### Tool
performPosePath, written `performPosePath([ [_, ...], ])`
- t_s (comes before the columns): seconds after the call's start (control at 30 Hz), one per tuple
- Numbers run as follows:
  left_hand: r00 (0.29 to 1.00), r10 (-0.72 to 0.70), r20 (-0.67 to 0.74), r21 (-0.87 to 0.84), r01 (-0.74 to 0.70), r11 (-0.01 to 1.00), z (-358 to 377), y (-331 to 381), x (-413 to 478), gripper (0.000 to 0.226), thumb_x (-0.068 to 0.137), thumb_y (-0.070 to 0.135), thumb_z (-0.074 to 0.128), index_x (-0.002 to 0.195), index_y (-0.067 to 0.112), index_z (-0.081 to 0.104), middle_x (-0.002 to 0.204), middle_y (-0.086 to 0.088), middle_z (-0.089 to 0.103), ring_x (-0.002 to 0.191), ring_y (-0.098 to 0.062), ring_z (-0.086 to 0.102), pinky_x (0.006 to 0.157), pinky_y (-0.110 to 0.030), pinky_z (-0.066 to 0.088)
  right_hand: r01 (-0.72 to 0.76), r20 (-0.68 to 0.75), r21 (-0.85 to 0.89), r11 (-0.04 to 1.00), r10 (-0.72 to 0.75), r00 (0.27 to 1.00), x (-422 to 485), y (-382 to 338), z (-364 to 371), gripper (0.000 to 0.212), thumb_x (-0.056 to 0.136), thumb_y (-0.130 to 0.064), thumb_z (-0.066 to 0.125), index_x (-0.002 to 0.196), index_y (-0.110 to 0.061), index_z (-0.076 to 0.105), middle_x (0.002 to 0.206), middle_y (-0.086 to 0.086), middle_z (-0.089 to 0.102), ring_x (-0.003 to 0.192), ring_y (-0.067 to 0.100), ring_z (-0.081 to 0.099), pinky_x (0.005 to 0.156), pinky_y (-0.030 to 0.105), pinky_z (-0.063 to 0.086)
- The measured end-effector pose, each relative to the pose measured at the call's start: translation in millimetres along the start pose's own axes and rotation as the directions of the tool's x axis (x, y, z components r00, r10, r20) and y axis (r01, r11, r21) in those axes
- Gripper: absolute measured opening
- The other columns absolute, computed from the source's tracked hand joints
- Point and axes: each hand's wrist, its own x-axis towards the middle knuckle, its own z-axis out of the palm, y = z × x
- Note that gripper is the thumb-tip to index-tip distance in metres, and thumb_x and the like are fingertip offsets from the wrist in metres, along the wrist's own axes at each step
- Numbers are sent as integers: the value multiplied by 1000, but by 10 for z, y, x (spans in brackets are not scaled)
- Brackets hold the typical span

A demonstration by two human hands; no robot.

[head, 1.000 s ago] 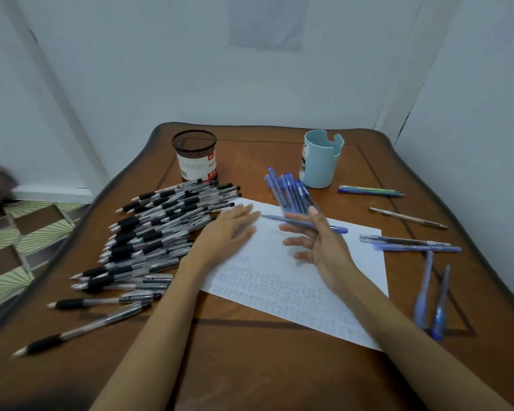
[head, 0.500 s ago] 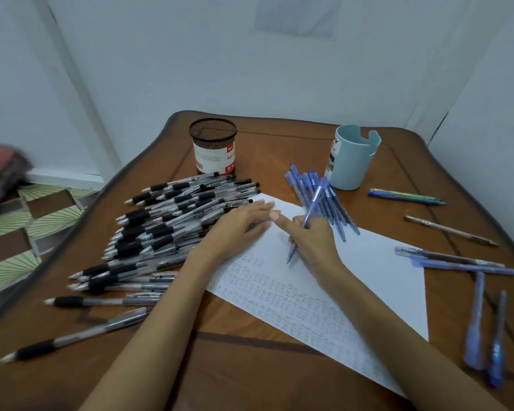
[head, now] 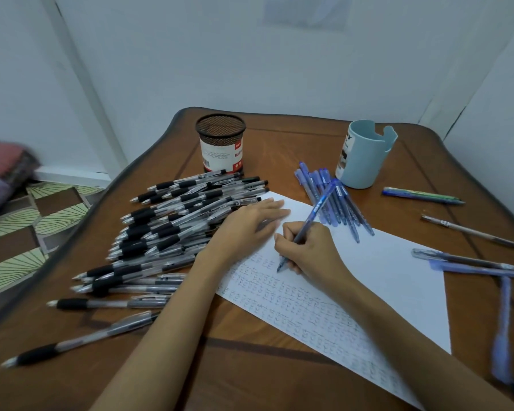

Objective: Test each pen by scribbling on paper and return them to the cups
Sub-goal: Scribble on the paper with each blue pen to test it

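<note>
Right hand (head: 309,247) grips one blue pen (head: 315,212) in a writing hold, fingers curled round the barrel. The tip now meets the paper (head: 398,277) at the scribbled rows, nearer the person than half a second ago. Left hand (head: 250,223) stays flat, fingers straight, pressing the paper's far-left corner beside the black pen pile (head: 175,226). Mesh cup (head: 220,143) and blue cup (head: 362,155) stand at the far side of the surface (head: 250,381), as before.

Glossy brown wooden table (head: 264,381), with a darker inlaid border line.
White paper sheet (head: 398,271) bears rows of small blue-grey scribbles.
Black wire-mesh cup (head: 220,134) carries a white and red label.
Pale blue plastic cup (head: 362,161).
Heap of clear-barrelled pens (head: 166,226), black grips.
Translucent blue pen (head: 315,212).
Floor tiles (head: 51,215) show green fan stripes and brown squares.
</note>
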Motion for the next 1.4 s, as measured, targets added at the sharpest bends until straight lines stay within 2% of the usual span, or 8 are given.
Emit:
performPosePath([
  [0.13, 1000, -1, 4, 9, 1, 1000, 5, -11, 4, 36, 96, 15, 49, 130, 25, 56, 143, 7, 46, 136, -5, 34, 107, -25, 33, 19, 24, 6, 1000, -19, 1000, -3, 3, 1, 39, 85, 0, 61, 50, -6, 44, 47, 18, 47, 39, 19, 43, 41, 20, 36],
  [0.3, 1000, 3, 6, 16, -3, 1000, 1, -6, 7, 36, 96, 14, 48, 130, 23, 57, 142, 6, 47, 135, -5, 35, 105, -23, 32, 23, -10, 1, 1000, -23, 1000, 4, 10, 25, 41, 78, 1, 58, 45, -17, 39, 46, 16, 40, 39, 16, 38, 41, 22, 33],
  [0.53, 1000, 9, 10, 2, -9, 1000, 6, -26, 14, 36, 95, 13, 50, 129, 22, 57, 142, 5, 47, 135, -7, 36, 107, -25, 32, 45, -52, -4, 999, -45, 998, 0, 20, 11, 38, 85, 0, 60, 51, -4, 45, 43, 9, 45, 38, 16, 43, 40, 21, 36],
  [0.77, 1000, 11, -11, -14, -11, 1000, 39, -63, 18, 35, 95, 15, 50, 128, 23, 59, 140, 8, 49, 134, -5, 38, 108, -31, 35, 26, -51, 10, 1000, -26, 998, 11, 43, 11, 40, 83, 3, 58, 49, -9, 42, 44, 11, 42, 36, 12, 40, 39, 20, 34],
  [0.9, 1000, 21, -20, -17, -21, 1000, 33, -62, 24, 34, 95, 15, 51, 127, 22, 59, 139, 8, 50, 132, -5, 40, 107, -32, 37, 28, -60, -5, 1000, -28, 998, 16, 39, 12, 36, 85, 2, 57, 53, 0, 41, 46, 14, 41, 38, 12, 39, 41, 22, 33],
  [1.13, 1000, 24, -20, -21, -24, 999, 29, -46, 18, 34, 95, 13, 51, 127, 20, 59, 139, 6, 51, 132, -6, 41, 107, -30, 36, 48, -69, -41, 998, -51, 996, 5, 33, 8, 36, 84, 1, 57, 53, 0, 39, 47, 12, 37, 44, 17, 36, 46, 28, 31],
  [1.23, 1000, 14, -22, -27, -15, 1000, 27, -46, 16, 35, 95, 13, 50, 127, 21, 60, 139, 7, 50, 132, -6, 41, 108, -30, 36, 43, -84, -56, 998, -47, 995, 13, 24, 13, 38, 82, 3, 56, 52, -9, 35, 49, 8, 29, 50, 17, 28, 51, 30, 25],
  [1.4, 1000, 15, -18, -41, -15, 999, 35, -60, 18, 34, 94, 14, 51, 126, 20, 60, 139, 7, 50, 131, -5, 41, 108, -32, 37, 54, -76, -52, 997, -58, 995, 15, 46, 5, 41, 86, -4, 58, 51, -11, 38, 49, 11, 34, 48, 21, 32, 51, 34, 30],
])
